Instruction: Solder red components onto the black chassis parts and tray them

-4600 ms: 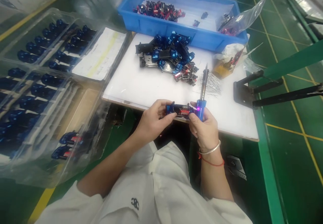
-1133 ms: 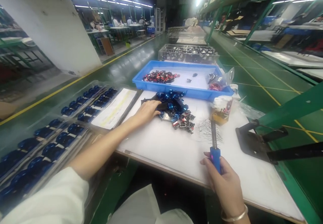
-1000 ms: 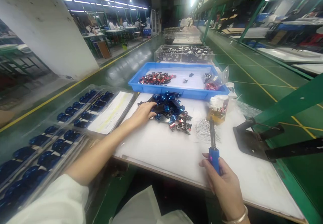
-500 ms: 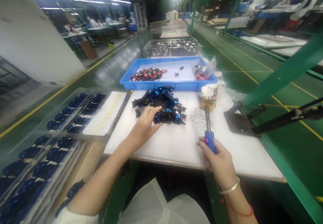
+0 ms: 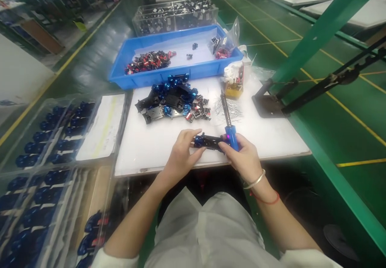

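My left hand (image 5: 183, 153) grips one end of a black and blue toy car chassis (image 5: 208, 141) just above the near edge of the white table (image 5: 157, 147). My right hand (image 5: 243, 157) is closed round a blue-handled screwdriver (image 5: 229, 129), whose shaft points away from me, and its fingers also touch the chassis's right end. A heap of more black and blue chassis parts (image 5: 171, 101) lies further back on the table.
A blue bin (image 5: 126, 52) with red and black parts stands behind the heap. Loose screws (image 5: 226, 107) and a small open bag (image 5: 234, 81) lie to the right, beside a black stand (image 5: 269, 103). Clear trays of blue car bodies (image 5: 51, 139) fill the left. A green frame beam (image 5: 328, 14) rises at right.
My left hand has pulled one chassis out of the heap and brought it to the table's near edge. My right hand with the screwdriver has closed in on it. The view has tipped downward.
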`<state>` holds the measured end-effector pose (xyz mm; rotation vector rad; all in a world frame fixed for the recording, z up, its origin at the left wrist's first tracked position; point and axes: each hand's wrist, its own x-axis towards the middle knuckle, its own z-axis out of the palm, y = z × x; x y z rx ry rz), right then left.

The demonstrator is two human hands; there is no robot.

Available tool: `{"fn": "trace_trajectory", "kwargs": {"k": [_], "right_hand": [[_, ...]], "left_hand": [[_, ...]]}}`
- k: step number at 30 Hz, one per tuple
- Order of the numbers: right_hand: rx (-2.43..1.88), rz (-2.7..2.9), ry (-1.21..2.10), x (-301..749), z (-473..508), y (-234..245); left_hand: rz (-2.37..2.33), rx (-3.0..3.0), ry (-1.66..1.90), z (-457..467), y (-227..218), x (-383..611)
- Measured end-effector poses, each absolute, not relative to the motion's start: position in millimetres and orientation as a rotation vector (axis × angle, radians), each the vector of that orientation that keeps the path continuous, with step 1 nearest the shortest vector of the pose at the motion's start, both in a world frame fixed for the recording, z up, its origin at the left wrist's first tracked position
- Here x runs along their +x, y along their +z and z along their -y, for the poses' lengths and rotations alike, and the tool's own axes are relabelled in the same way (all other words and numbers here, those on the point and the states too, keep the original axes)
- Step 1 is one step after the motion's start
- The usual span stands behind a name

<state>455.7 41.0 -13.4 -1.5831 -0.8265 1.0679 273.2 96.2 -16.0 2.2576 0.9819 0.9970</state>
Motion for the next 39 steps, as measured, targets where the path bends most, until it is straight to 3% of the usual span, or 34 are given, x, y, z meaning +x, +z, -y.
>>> {"fn": "trace_trajectory", "kwargs": {"k": [13,39], "right_hand": [[-1.64,0.911,0.976,448.2,-46.7,-12.6],[-1.629,0.895,0.984,448.3,-46.3,-6.2]], "left_hand": [[-1.093,2.808,1.318,-104.0,-31.8,289.8],[-1.078,2.674,1.365,-87.6,-34.9,262.7]]}}
